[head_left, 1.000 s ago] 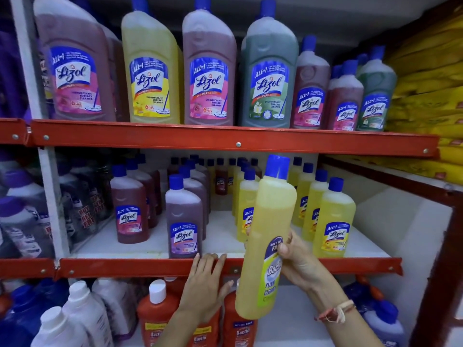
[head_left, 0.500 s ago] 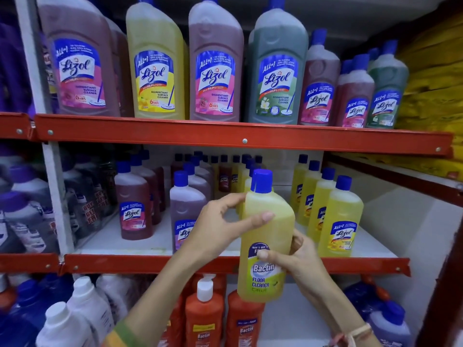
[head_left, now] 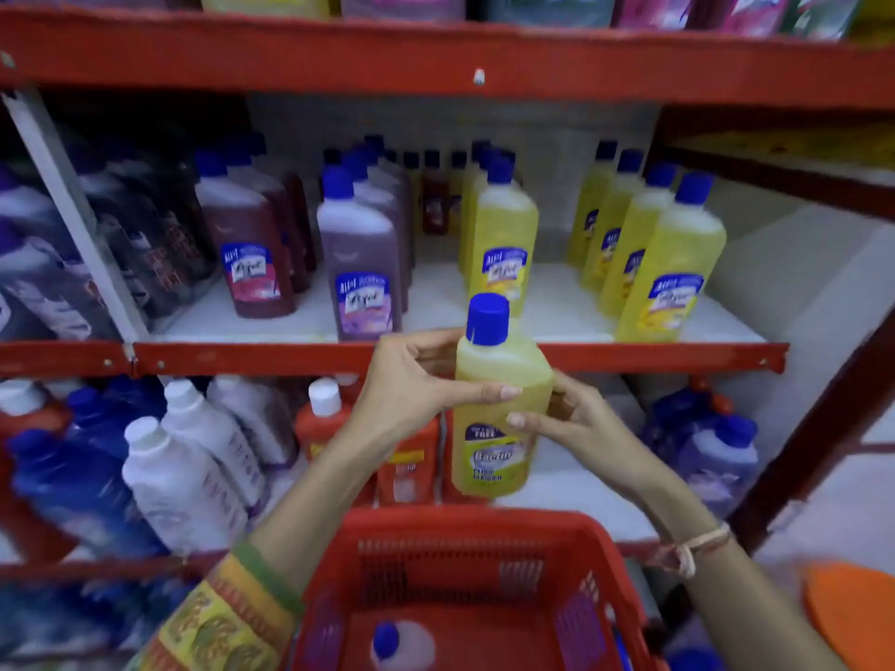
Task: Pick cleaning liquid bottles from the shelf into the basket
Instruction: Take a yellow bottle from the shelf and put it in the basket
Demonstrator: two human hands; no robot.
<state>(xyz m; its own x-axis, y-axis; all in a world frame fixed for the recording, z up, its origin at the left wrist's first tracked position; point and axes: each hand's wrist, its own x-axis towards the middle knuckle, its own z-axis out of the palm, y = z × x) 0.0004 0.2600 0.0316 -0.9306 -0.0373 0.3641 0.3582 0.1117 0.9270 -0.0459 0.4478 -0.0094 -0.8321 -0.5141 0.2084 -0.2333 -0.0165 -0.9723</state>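
Both hands hold a yellow floor cleaner bottle (head_left: 494,380) with a blue cap, upright in front of the red shelf edge. My left hand (head_left: 411,385) grips its upper body from the left, thumb across the front. My right hand (head_left: 571,418) grips it from the right at label height. Below it sits the red plastic basket (head_left: 465,530), and a bottle with a blue cap (head_left: 402,646) lies inside. Rows of yellow bottles (head_left: 668,263), purple bottles (head_left: 361,263) and dark red bottles (head_left: 252,249) stand on the middle shelf.
A red metal shelf beam (head_left: 242,355) runs across just behind the held bottle. White bottles (head_left: 184,477), blue bottles (head_left: 72,477) and orange bottles (head_left: 329,423) fill the lower shelf. A red upright (head_left: 823,428) slants at the right. An orange object (head_left: 852,617) lies lower right.
The view has tilted down, bringing the red basket into sight. Both hands have lowered the yellow bottle from mid-shelf height to just above the basket.
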